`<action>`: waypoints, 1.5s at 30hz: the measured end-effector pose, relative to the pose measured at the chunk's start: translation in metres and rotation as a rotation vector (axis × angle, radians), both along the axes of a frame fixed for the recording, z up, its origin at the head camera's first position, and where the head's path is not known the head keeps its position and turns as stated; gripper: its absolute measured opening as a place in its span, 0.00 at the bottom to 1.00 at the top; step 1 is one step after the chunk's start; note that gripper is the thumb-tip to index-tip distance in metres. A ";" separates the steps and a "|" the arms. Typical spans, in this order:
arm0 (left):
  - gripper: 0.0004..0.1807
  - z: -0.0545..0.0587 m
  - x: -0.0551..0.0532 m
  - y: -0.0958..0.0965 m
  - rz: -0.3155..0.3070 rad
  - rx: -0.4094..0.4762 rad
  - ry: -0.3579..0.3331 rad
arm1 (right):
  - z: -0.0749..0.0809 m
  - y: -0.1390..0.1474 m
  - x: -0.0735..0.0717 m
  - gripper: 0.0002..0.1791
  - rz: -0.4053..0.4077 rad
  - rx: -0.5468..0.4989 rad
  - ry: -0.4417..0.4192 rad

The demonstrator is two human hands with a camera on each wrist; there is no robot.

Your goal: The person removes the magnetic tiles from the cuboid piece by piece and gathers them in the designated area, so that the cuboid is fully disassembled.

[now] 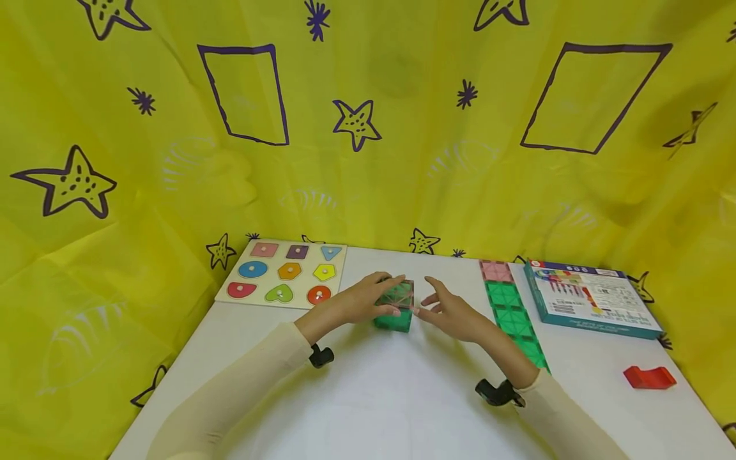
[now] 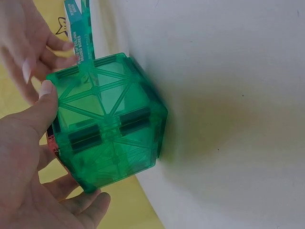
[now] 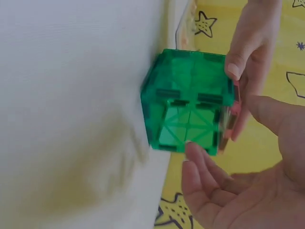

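A cube of translucent green magnetic tiles (image 1: 393, 321) is at the middle of the white table, with a pink tile (image 3: 229, 119) as its top face. My left hand (image 1: 366, 299) holds the cube from the left, thumb at the near upper edge and fingers over the top and far side. To the right of the cube is my right hand (image 1: 457, 317), its fingers spread and loosely bent around nothing. In the right wrist view its fingertips (image 3: 193, 148) are close to a green side; whether they touch it I cannot tell.
A wooden shape puzzle board (image 1: 276, 257) lies at the back left. Right of my right hand runs a strip of flat tiles, a pink tile (image 1: 496, 271) and several green tiles (image 1: 511, 317). Beyond are a flat teal box (image 1: 592, 300) and a red curved block (image 1: 650, 377). A yellow curtain (image 1: 397, 185) hangs behind.
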State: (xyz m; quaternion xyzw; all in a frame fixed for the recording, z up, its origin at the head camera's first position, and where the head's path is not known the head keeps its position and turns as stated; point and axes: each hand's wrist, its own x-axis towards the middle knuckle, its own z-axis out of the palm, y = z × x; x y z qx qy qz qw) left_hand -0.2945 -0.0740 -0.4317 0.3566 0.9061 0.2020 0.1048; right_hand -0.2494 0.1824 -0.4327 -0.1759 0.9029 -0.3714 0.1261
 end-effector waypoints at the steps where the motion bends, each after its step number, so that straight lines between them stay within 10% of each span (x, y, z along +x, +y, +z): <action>1: 0.44 0.000 0.000 0.000 0.001 0.002 -0.002 | -0.001 -0.004 -0.006 0.51 0.002 -0.040 -0.013; 8: 0.48 0.000 -0.001 -0.001 0.007 0.029 -0.031 | -0.003 -0.021 -0.028 0.58 -0.007 -0.157 -0.107; 29: 0.51 0.004 -0.004 0.000 0.043 -0.020 -0.053 | 0.005 -0.014 -0.034 0.41 0.163 -0.056 0.035; 45: 0.51 0.005 -0.003 -0.005 0.045 -0.035 -0.069 | 0.020 0.034 -0.032 0.44 0.013 0.029 0.058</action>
